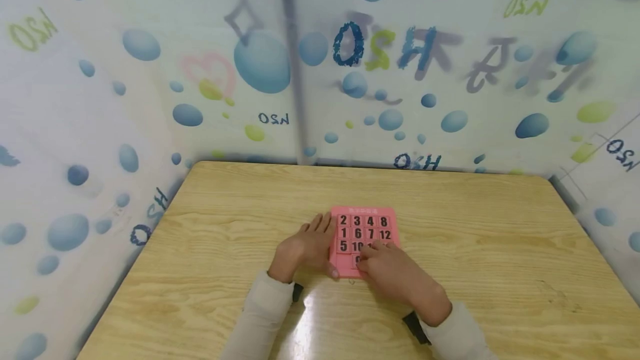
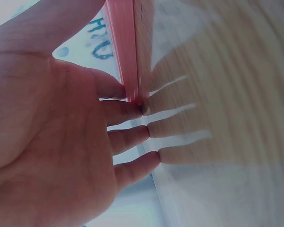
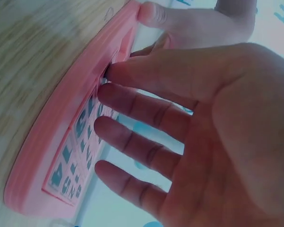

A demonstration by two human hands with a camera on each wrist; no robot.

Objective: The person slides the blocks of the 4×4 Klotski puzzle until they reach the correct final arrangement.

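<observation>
A pink sliding number puzzle (image 1: 364,210) lies flat on the table, its square tiles printed with black numbers. My left hand (image 1: 311,246) rests along its left side, fingers straight, thumb at the near left corner. In the left wrist view, fingertips touch the tabletop and the puzzle's pink side (image 2: 124,47). My right hand (image 1: 392,274) lies over the near right part, hiding several tiles. The right wrist view shows its thumb touching a tile by the near rim, the other fingers extended over the tiles (image 3: 68,161). A bare slot shows left of the partly covered bottom-row tile (image 1: 356,261).
The wood-grain table (image 1: 240,210) extends around the puzzle on all sides. Behind and beside it hangs a pale curtain-like wall (image 1: 320,99) printed with blue and green drops and lettering. Dark straps (image 1: 416,328) show at the wrists, below white sleeves.
</observation>
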